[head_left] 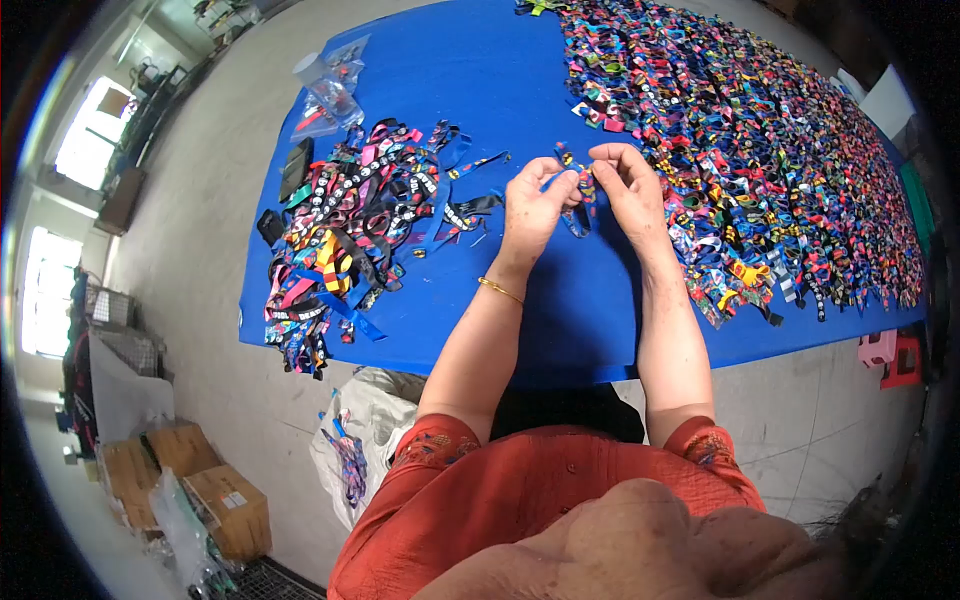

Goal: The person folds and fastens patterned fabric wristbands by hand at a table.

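Observation:
A patterned ribbon strap [574, 219], looped and multicoloured, hangs between my two hands above the blue tabletop [470, 300]. My left hand [537, 205] pinches it between thumb and fingers; a gold bangle circles that wrist. On the other side, my right hand [630, 190] has thumb and forefinger closed on the strap's upper part. To the left lies a tangled heap of printed ribbon straps [365, 215], some with lettering. Rows of looped ribbon straps [740, 150] cover the right of the table, close beside my right hand.
A clear plastic bag [335, 95] with small items lies at the table's far left. Below the front edge, a white sack [350, 450] holds more ribbons. Cardboard boxes [225, 505] stand on the floor at left, and a red stool [900, 360] at right.

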Demonstrator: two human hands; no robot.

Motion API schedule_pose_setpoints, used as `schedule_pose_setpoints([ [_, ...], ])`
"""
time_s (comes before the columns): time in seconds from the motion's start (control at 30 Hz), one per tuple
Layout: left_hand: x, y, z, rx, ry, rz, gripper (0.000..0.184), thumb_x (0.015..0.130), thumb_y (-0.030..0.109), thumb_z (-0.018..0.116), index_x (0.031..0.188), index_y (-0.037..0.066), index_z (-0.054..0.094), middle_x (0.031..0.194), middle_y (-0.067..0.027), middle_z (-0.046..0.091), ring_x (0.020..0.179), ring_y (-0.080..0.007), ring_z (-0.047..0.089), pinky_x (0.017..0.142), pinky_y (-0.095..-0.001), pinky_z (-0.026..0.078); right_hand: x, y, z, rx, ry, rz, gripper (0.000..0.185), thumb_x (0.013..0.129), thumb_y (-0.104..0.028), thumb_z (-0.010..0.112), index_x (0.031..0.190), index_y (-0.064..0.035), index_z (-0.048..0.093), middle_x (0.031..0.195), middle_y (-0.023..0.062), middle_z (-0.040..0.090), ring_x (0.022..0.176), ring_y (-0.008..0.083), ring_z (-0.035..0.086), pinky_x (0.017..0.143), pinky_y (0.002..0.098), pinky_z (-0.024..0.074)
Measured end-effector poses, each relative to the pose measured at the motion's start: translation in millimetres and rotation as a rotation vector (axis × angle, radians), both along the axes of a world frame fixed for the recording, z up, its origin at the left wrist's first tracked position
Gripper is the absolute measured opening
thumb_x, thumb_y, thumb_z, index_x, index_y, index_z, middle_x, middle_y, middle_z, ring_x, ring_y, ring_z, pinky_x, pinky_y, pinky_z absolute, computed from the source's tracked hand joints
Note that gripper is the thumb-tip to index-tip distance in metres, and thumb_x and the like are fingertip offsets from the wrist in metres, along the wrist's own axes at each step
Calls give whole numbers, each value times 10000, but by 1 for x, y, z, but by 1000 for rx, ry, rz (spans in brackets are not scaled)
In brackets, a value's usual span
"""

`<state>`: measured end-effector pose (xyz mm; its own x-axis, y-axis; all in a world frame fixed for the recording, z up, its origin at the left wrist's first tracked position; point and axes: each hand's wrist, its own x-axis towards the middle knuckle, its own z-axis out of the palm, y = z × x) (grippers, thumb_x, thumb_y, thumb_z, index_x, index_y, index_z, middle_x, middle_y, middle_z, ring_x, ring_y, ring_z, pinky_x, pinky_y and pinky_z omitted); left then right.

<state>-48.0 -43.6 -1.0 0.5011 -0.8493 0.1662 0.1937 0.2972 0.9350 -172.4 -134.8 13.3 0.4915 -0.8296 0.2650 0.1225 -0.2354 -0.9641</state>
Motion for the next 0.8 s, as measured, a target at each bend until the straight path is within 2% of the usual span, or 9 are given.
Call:
schedule_pose_setpoints([
  [0.13,5,-1,-6,-47,72,-46,46,952,49,658,972,19,630,863,-50,680,761,-104,645,721,-239,527,-3,4,7,117,-103,69,267,924,-98,688,1171,-20,622,941,-11,619,848,55,560,767,210,467],
  [0.2,5,-2,-6,-55,94,-66,39,949,30,652,940,27,614,858,-51,677,743,-109,645,717,-246,534,-5,4,8,139,-98,76,263,926,-105,688,1168,-23,626,943,-12,625,855,57,567,777,216,473],
  [0.4,7,1,-2,-18,76,-183,65,936,24,670,977,20,619,844,-50,678,722,-112,653,683,-245,545,-7,-1,6,117,-51,94,232,949,-193,697,1083,-4,691,957,11,679,894,72,597,815,234,478],
  [0.57,5,1,-4,16,25,-240,94,914,47,699,974,8,638,785,-52,676,677,-111,636,644,-257,523,-6,-7,-3,82,23,152,195,934,-198,717,1007,-17,702,870,-5,672,803,48,578,702,229,456],
  [0.8,3,0,-3,20,47,-198,131,915,33,709,1005,-16,628,862,-81,688,734,-132,670,707,-264,567,0,-3,-6,55,-36,13,150,927,-177,712,915,-28,697,773,-26,634,694,39,530,622,223,426],
])
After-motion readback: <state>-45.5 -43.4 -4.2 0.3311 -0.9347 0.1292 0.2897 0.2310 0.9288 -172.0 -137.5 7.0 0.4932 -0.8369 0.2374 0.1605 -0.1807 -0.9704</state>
